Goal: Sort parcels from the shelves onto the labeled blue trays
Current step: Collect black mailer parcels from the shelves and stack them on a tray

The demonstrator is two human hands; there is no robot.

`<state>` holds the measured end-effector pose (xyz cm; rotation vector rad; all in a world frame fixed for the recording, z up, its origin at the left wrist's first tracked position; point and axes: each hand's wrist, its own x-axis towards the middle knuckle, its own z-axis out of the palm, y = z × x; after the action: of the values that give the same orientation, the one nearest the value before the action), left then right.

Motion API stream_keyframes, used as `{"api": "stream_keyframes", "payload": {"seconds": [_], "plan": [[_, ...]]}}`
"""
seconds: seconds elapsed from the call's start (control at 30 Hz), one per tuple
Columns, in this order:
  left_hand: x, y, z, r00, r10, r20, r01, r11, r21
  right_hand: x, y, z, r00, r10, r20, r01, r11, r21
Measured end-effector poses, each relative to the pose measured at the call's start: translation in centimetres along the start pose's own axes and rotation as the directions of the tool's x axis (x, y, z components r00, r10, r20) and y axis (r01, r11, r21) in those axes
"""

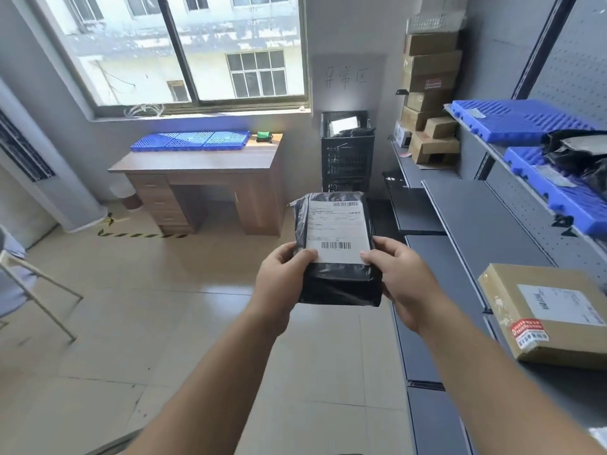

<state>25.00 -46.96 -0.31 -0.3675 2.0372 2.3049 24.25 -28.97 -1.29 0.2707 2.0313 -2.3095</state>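
— Two bare forearms are seen rising from the bottom of the frame. What is held between them?

— One black plastic parcel [336, 251] is held at the centre of the frame, above the tiled floor [131, 307]. It is gripped at its lower left edge by the left hand [282, 280] and at its lower right edge by the right hand [405, 284]. Both hands are closed around it, with the thumbs laid on the bottom corners of its white shipping label [336, 233], which is turned toward the camera.

— Where are trays seen?

— A row of blue trays [190, 141] is laid on the wooden desk [203, 165] under the window [184, 50], in the upper left of the frame. More blue trays [515, 118] are set on the upper shelves [486, 218] at the right edge, and black bags [578, 152] are piled on the nearer one.

— And other parcels?

— A brown cardboard box [551, 310] with a label is placed on a grey shelf at the lower right. Cardboard boxes [430, 93] are stacked at the far end of the shelving, upper right. A black crate [348, 152] is stood against the back wall beside them, under handwritten characters.
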Motion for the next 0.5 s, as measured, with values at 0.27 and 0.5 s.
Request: {"api": "stream_keyframes", "payload": {"seconds": [0.27,0.5], "plan": [[10.7,2.3,3.0,1.0,0.008,0.005,-0.008,0.999,-0.031,11.9,-1.5,-0.2,0.999,-0.041,-0.01,0.04,0.998,-0.056],[23.2,4.6,5.1,0.996,0.006,0.092,-0.002,0.999,-0.039,22.8,-3.3,0.8,0.987,-0.06,-0.152,0.048,0.996,-0.079]]}}
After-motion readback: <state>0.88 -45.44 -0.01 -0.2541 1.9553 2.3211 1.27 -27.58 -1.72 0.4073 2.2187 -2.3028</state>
